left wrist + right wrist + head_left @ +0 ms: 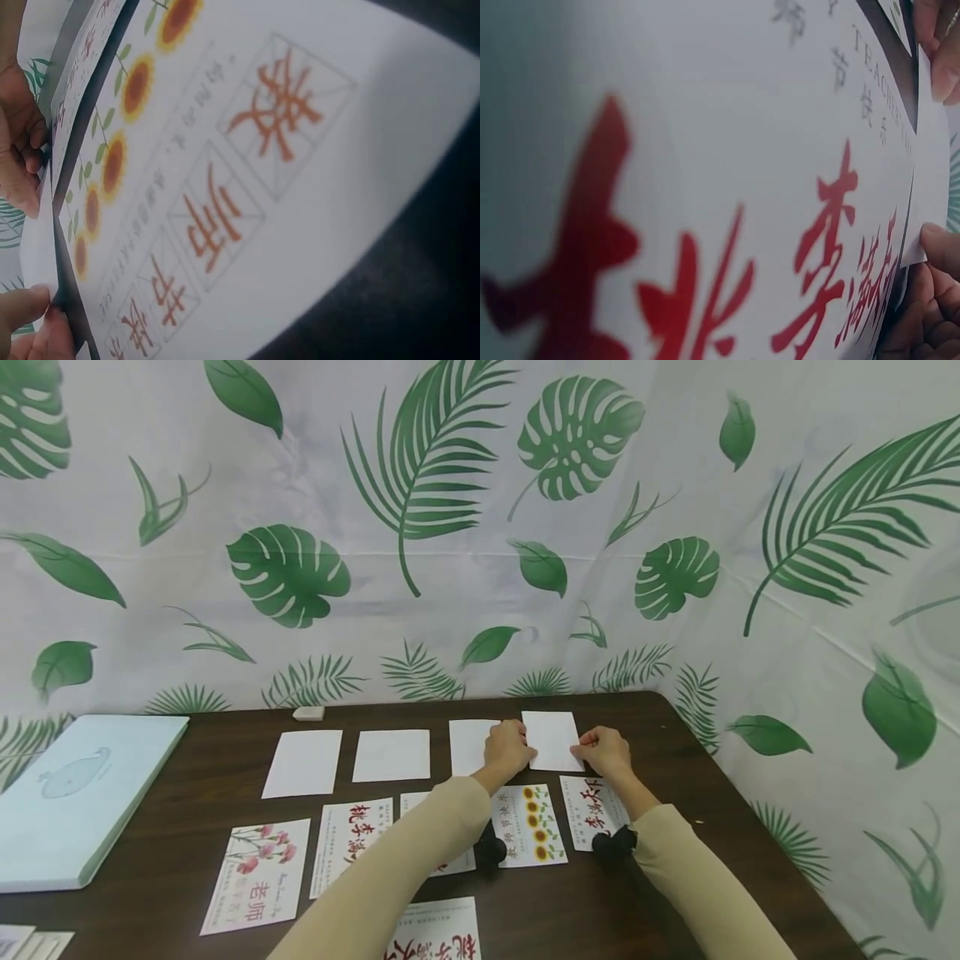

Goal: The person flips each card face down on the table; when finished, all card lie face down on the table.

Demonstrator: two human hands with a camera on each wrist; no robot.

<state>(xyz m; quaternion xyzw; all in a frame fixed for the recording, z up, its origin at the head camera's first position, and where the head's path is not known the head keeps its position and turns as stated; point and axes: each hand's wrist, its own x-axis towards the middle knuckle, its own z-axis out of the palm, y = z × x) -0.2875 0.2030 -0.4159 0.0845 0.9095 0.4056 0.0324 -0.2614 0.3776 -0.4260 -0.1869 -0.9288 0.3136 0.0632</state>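
Observation:
At the back right of the table, both hands pinch a blank white card (553,737) by its near corners. My left hand (507,748) has thumb and fingertips at the near left corner, partly covering another blank card (467,745). The near right corner is between the thumb and fingers of my right hand (607,750). Just below lie a card with sunflowers (542,827) and a card with red characters (585,802), partly behind the right forearm. In the right wrist view, my right thumb lies on the edge of the white card (928,180).
Two more blank cards (303,763) (392,755) lie to the left in the back row. Several printed cards, one with pink flowers (258,877), lie nearer. A thick pale-blue book-like block (82,793) is at left; a small white object (308,713) sits at the back edge by a leaf-patterned cloth (450,610).

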